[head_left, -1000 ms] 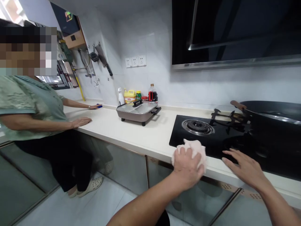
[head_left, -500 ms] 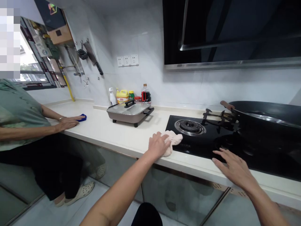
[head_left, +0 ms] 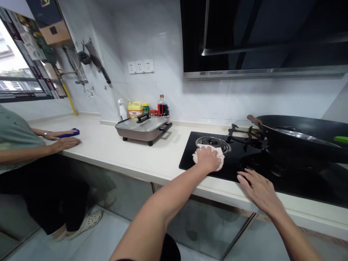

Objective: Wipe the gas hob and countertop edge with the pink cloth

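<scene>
My left hand (head_left: 208, 159) presses a pale pink cloth (head_left: 219, 155) down on the black glass gas hob (head_left: 187, 156), just in front of the left burner (head_left: 213, 143). Its fingers are bent over the cloth and cover part of it. My right hand (head_left: 257, 186) is open at the hob's front edge, fingers stretched out and holding nothing. Behind it a large dark wok (head_left: 301, 145) with a wooden handle sits on the right side of the hob. The loose pan support (head_left: 240, 136) stands between the burner and the wok.
An electric pan (head_left: 141, 134) with a glass lid stands left on the white countertop (head_left: 130, 156), bottles (head_left: 163, 107) behind it. At far left another person's hands (head_left: 65, 144) rest there beside a blue cloth (head_left: 73, 133). A range hood (head_left: 261, 74) hangs above; a cleaver (head_left: 98, 63) hangs on the wall.
My left hand has slid the cloth rightward from the hob's left edge onto the glass near the burner. The other person's hands and blue cloth have shifted left, and the view has turned slightly.
</scene>
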A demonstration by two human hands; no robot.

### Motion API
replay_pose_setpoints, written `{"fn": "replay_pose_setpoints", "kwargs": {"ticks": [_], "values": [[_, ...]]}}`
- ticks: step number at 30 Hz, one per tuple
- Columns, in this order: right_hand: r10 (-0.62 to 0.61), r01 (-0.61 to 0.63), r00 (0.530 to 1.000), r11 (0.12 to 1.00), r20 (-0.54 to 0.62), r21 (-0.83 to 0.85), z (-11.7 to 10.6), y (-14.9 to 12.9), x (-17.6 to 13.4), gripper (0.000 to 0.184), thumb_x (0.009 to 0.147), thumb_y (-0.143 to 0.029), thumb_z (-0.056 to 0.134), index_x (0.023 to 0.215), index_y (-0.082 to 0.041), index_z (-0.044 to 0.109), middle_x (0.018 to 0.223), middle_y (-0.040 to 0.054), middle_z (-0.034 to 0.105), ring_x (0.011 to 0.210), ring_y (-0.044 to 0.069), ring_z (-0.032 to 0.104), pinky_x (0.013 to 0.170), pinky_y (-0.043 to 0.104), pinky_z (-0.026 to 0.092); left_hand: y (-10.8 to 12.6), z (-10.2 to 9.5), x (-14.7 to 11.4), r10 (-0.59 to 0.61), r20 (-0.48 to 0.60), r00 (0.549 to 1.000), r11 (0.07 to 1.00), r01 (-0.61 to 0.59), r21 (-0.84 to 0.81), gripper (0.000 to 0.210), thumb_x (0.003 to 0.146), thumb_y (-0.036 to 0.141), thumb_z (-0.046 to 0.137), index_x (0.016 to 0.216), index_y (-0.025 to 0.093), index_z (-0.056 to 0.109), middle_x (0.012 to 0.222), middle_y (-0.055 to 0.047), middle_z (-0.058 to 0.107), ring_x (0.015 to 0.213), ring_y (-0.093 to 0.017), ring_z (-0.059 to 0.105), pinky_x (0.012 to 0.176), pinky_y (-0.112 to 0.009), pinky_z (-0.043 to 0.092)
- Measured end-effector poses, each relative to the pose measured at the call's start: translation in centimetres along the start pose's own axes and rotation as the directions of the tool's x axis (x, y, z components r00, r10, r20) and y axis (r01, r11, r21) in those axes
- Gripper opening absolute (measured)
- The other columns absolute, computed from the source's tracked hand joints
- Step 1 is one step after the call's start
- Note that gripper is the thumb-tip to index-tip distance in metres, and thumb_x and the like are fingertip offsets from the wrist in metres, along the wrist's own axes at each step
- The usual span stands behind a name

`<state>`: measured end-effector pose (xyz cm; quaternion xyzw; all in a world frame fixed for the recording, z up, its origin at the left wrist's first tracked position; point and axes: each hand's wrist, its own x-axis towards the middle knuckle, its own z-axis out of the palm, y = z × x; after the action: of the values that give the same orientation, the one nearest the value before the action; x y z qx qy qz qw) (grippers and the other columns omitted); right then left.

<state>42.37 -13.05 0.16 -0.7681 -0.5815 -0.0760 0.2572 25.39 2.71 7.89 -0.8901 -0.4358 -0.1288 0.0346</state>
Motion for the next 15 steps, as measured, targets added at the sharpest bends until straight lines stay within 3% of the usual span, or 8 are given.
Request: {"fn": "replay_pose_setpoints", "kwargs": {"ticks": [4, 7, 11, 15], "values": [[-0.003, 0.005, 0.999, 0.999, -0.04, 0.042, -0.2, -0.1, 0.4, 0.063, 0.101, -0.065, 0.024, 0.125, -0.029, 0.069, 0.144, 0.0074, 0.064, 0.143, 0.03, 0.05, 0.119, 0.055, 0.035, 4.9, 1.1, 0.8, 0.105, -0.024, 0.994, 0.993, -0.107, -0.059, 0.05, 0.101, 0.052, 0.038, 0.133, 0.025, 0.065, 0.14, -0.012, 0.058, 0.125, -0.036, 0.047, 0.102, -0.056, 0.036], [0.03, -0.023, 0.998, 0.992, -0.049, 0.12, -0.4, 0.2, 0.7, 0.062, 0.101, -0.065, 0.023, 0.121, -0.026, 0.066, 0.134, 0.0111, 0.068, 0.131, 0.03, 0.059, 0.113, 0.052, 0.041, 6.6, 1.2, -0.5, 0.234, -0.013, 0.972, 0.967, -0.234, -0.101, 0.047, 0.099, 0.054, 0.04, 0.129, 0.031, 0.067, 0.138, -0.01, 0.06, 0.126, -0.035, 0.047, 0.1, -0.055, 0.037], [0.127, -0.113, 0.99, 0.977, -0.068, 0.18, -0.5, 0.7, 0.8, 0.066, 0.099, -0.069, 0.023, 0.125, -0.022, 0.062, 0.135, 0.015, 0.065, 0.131, 0.033, 0.057, 0.11, 0.055, 0.043, 5.9, 0.6, -3.6, 0.337, -0.054, 0.94, 0.927, -0.341, -0.155, 0.047, 0.1, 0.056, 0.04, 0.131, 0.035, 0.067, 0.14, -0.009, 0.06, 0.124, -0.035, 0.049, 0.098, -0.054, 0.04], [0.077, -0.066, 0.995, 0.983, -0.057, 0.169, -0.4, 1.0, 0.6, 0.063, 0.099, -0.068, 0.024, 0.119, -0.025, 0.065, 0.133, 0.012, 0.066, 0.132, 0.031, 0.056, 0.111, 0.053, 0.043, 2.4, -0.2, -6.2, 0.329, -0.08, 0.941, 0.933, -0.337, -0.129, 0.048, 0.097, 0.061, 0.046, 0.135, 0.039, 0.066, 0.14, -0.006, 0.06, 0.119, -0.032, 0.052, 0.096, -0.05, 0.042]]}}
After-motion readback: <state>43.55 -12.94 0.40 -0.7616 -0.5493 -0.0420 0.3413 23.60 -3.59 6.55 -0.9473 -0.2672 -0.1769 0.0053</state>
